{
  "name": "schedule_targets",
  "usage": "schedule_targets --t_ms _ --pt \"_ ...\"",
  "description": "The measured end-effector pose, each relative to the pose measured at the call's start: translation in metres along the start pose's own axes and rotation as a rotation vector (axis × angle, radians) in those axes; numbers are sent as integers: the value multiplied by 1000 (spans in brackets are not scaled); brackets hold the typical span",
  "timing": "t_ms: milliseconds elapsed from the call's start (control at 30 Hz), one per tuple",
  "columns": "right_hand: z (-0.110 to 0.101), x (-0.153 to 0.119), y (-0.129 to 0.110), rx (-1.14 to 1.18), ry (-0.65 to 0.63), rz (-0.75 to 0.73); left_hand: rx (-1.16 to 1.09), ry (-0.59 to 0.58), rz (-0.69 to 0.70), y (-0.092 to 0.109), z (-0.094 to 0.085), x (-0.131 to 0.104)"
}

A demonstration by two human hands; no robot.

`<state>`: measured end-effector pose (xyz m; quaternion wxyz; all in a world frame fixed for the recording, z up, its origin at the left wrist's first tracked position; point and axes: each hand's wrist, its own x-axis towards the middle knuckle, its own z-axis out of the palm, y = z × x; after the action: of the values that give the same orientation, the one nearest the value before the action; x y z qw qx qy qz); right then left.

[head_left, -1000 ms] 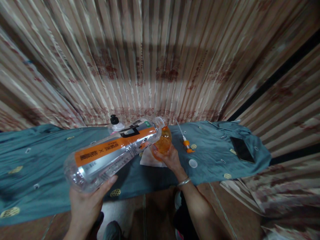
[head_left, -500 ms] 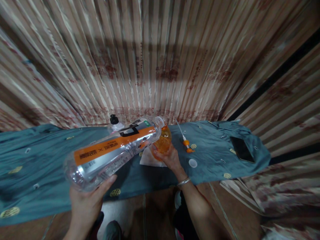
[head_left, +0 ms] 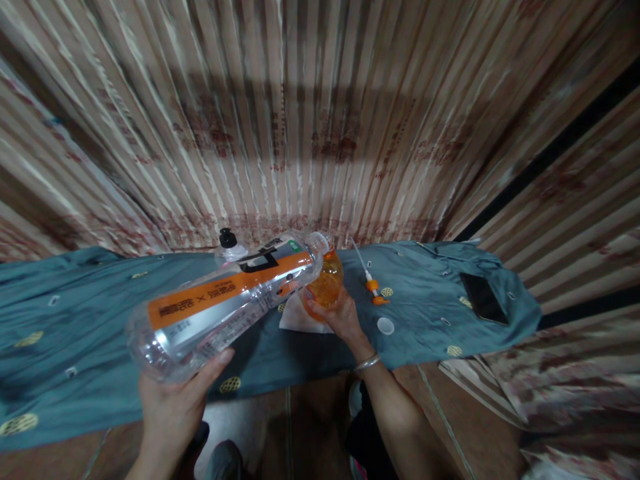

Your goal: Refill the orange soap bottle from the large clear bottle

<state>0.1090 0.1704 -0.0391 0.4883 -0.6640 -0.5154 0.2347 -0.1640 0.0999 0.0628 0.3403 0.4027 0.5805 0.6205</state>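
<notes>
My left hand (head_left: 177, 403) holds the lower end of a large clear bottle (head_left: 235, 290) with an orange and silver label. The bottle is tilted, its open neck at the mouth of a small orange bottle (head_left: 327, 280). My right hand (head_left: 343, 317) is wrapped round the orange bottle, which is over a white tissue (head_left: 300, 319). Whether liquid is flowing between the two mouths cannot be made out. To the right of my right hand lies an orange pump head (head_left: 374, 290) with a thin clear tube.
A clear bottle with a black pump top (head_left: 228, 238) stands behind the large bottle. A round white cap (head_left: 385, 326) and a black phone (head_left: 484, 298) lie on the teal cloth (head_left: 425, 287) to the right. A pleated curtain (head_left: 320, 133) hangs behind the table.
</notes>
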Motion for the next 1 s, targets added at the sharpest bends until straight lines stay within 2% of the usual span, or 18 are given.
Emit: schedule_targets --t_ms 133,333,667,1000 --pt "-2 1 0 59 -53 45 46 8 6 3 3 0" --pt "-1 1 -1 38 -47 32 98 68 14 16 14 -2" --pt "0 1 2 9 -29 39 3 42 3 10 10 -3" --pt "0 1 5 32 -47 18 15 65 -38 17 14 -3"
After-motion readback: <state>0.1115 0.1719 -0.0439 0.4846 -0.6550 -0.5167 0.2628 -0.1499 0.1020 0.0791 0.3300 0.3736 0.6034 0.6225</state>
